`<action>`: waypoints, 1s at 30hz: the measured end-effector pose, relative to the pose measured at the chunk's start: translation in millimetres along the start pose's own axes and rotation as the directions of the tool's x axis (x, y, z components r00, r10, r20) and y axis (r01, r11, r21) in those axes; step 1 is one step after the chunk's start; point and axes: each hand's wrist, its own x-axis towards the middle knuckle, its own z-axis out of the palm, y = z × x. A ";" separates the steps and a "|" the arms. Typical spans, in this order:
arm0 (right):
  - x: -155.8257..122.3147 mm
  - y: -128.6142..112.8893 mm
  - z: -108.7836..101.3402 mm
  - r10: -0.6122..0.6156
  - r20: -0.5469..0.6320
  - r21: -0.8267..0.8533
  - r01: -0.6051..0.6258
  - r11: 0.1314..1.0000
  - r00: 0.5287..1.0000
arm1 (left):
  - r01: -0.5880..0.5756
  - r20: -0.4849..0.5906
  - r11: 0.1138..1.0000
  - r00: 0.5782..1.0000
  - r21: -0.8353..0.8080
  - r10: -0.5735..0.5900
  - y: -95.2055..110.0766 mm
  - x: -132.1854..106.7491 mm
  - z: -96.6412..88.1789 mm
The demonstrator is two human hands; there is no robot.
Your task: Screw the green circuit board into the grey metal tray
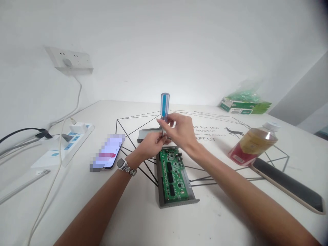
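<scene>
A screwdriver [164, 104] with a clear and blue handle stands nearly upright above the far end of a green circuit board [174, 174]. My right hand [181, 131] grips it around the bottom of the handle. My left hand [151, 144] is closed low by the screwdriver's shaft, its fingertips pinched; whether it holds the shaft or something small is hidden. The board lies in a grey metal tray [160, 184] on the table. Behind my left hand rests a flat grey metal piece [145, 134], partly covered.
At left lie a lit phone [109, 152] and a white power strip [66, 147] with cables. To the right, a drink bottle [253, 145] stands by a dark phone [287, 184]. A green and white box [241, 106] sits at the back right.
</scene>
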 end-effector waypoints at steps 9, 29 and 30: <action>2.1 -2.4 -4.6 0.163 0.291 0.308 -0.254 0.917 0.943 | -0.029 0.000 0.998 1.000 0.056 0.029 -1.9 0.3 -0.6; -72.2 20.7 -123.5 -0.204 0.353 0.003 0.217 0.976 0.913 | 0.298 -0.014 0.832 0.944 0.467 -0.330 9.0 -29.1 -20.7; -90.8 30.2 -130.5 -0.191 0.470 -0.095 0.264 0.960 0.862 | 0.331 0.021 0.837 0.926 0.436 -0.377 12.1 -31.0 -20.0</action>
